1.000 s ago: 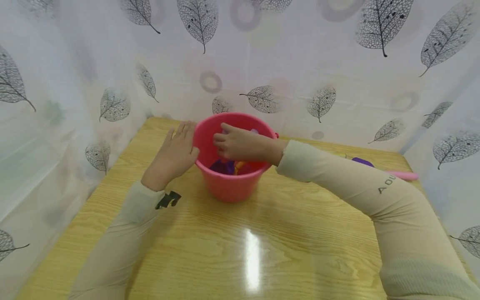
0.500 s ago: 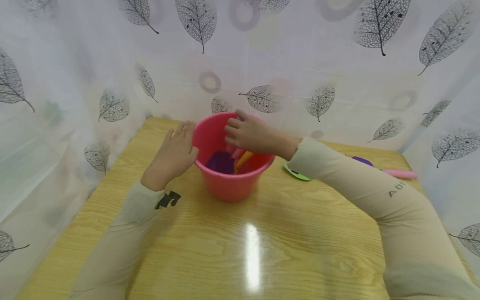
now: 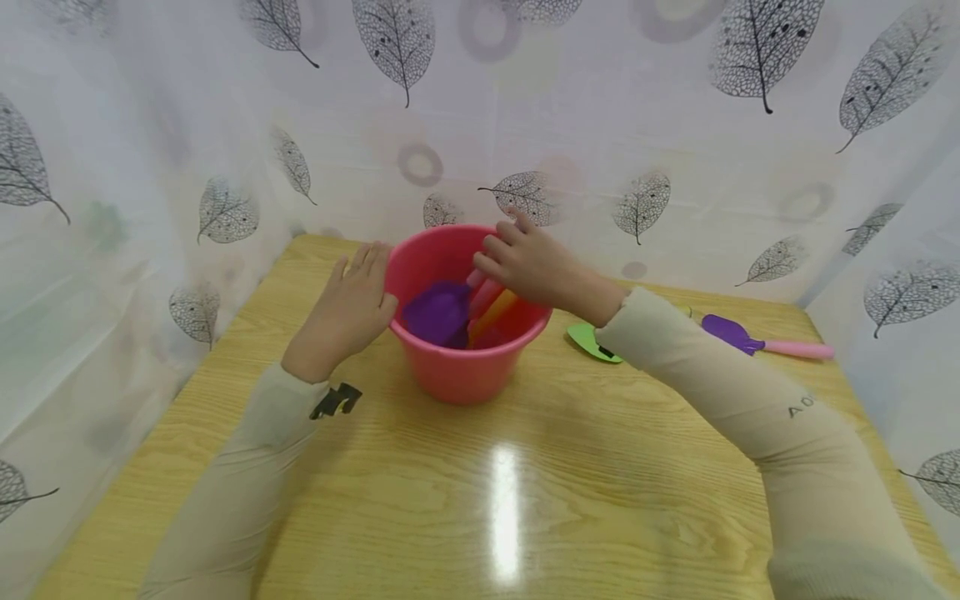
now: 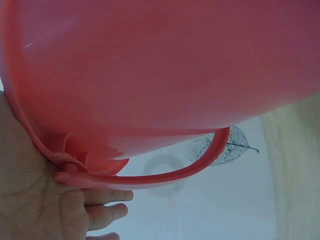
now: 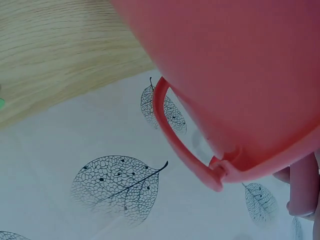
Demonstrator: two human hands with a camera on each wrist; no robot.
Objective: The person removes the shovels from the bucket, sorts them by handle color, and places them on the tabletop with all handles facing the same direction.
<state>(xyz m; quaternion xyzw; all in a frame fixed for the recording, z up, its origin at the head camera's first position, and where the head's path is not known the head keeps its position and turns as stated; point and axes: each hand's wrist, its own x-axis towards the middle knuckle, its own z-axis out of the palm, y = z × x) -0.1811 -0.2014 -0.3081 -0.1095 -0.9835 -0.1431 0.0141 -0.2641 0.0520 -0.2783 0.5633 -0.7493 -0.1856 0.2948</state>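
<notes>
A pink bucket stands on the wooden table. My left hand rests against its left rim, fingers straight; in the left wrist view the palm lies by the handle joint. My right hand, fingers curled, is over the bucket's right rim. It grips a toy shovel by its pink handle, seen between the fingers in the right wrist view. The purple shovel blade is inside the bucket, tilted. Beside it in the bucket are an orange handle and another pink handle, partly hidden by the hand.
Right of the bucket lies a green flat piece, partly covered by the right sleeve. Farther right is another purple shovel with a pink handle. The bucket's carrying handle hangs behind it. A leaf-print curtain surrounds the table.
My right hand has moved right and up from the bucket's middle to its right rim, and the purple blade has risen with it. The left hand stays put.
</notes>
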